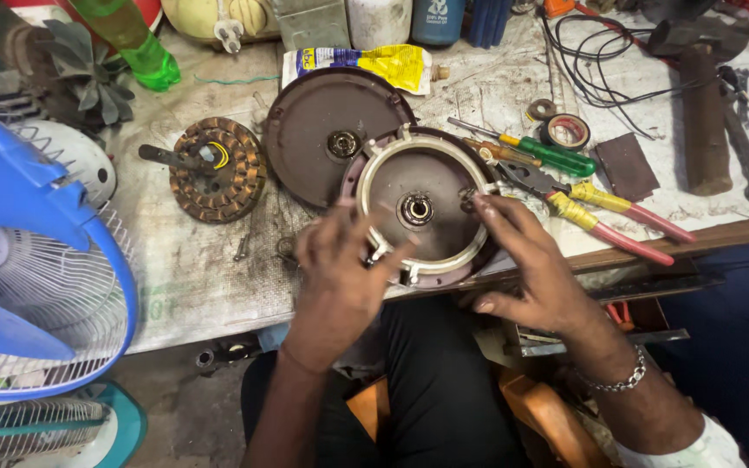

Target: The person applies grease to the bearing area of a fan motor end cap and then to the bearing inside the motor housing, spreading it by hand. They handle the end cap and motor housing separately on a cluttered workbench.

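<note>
both hands [426,260] hold round motor cover [422,208] at bench edge [652,243]; second cover [327,130] touching behind, pliers [595,212] beside.

The round brown motor housing cover [426,208] lies flat at the near edge of the workbench [218,277], open face up. A pale metal ring lines its rim, a bearing sits at its centre, and its far edge overlaps a second brown cover [318,130].

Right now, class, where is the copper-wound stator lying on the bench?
In the head view the copper-wound stator lies left of centre on the bench, just left of the brown round cover and right of the blue fan.
</note>
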Available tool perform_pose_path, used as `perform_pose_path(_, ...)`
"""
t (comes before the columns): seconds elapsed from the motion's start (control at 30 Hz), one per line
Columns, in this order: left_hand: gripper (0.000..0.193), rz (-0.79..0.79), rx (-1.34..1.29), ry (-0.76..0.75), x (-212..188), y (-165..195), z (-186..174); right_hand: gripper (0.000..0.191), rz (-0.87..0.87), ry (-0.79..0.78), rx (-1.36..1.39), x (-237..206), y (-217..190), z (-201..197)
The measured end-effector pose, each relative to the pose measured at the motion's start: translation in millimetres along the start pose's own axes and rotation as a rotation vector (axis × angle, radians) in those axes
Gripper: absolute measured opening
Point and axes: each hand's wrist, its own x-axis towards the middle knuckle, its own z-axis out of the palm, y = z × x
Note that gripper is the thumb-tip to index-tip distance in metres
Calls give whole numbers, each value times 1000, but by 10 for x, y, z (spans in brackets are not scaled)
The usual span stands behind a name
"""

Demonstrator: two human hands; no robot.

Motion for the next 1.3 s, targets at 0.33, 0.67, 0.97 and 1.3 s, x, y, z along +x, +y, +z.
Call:
perform_pose_path(0.33,59,-820,-675,113,74,88,-119,111,3,-221,-291,270,-158,-1)
perform_pose_path(0.67,30,-873,-748,361,332,64,214,116,-52,-278,-425,391,-206,111)
perform_pose_path(0.97,24,-866,-719,336,224,11,237,116,-96,-306,-603,473,-309,208)
perform_pose_path(1.3,23,-884,-684,305,168,-17,266,103,-150,-311,-675,583,-344,-23)
